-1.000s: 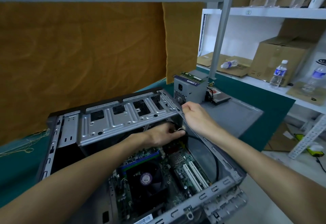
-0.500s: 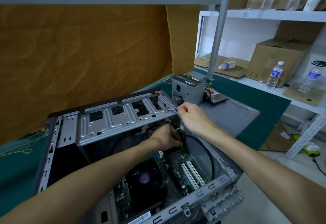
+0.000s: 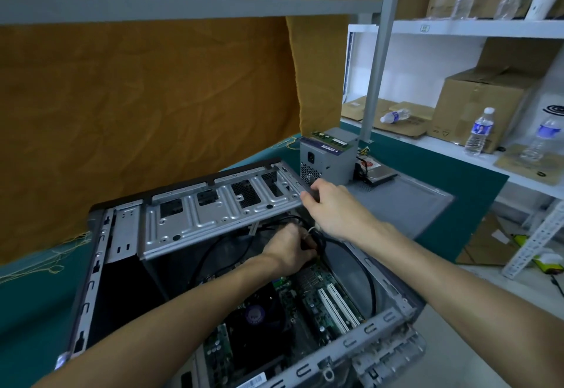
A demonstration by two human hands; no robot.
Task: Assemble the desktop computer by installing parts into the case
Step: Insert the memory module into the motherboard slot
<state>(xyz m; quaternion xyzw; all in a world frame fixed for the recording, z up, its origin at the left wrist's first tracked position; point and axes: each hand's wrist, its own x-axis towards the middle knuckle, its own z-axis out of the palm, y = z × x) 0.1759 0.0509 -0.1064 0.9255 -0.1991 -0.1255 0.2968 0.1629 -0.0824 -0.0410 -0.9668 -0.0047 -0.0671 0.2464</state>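
An open grey computer case (image 3: 384, 319) lies on its side on the green mat, showing the motherboard (image 3: 308, 305) with white slots and a CPU fan. A hinged silver drive cage (image 3: 213, 213) is swung up over the case's far end. My right hand (image 3: 332, 207) grips the cage's right corner. My left hand (image 3: 293, 250) is inside the case under the cage, its fingers curled round a black cable (image 3: 363, 265) with a small connector. The fingertips are partly hidden.
A grey power supply (image 3: 328, 155) with a RAM stick on top stands beyond the case. Next to it a hard drive (image 3: 380, 174) lies on the removed side panel (image 3: 409, 201). White shelves on the right hold cardboard boxes and water bottles. An orange cloth hangs behind.
My left hand has moved slightly deeper under the cage with the cable. My right hand has shifted up onto the cage's corner, and the cage sits a little higher.
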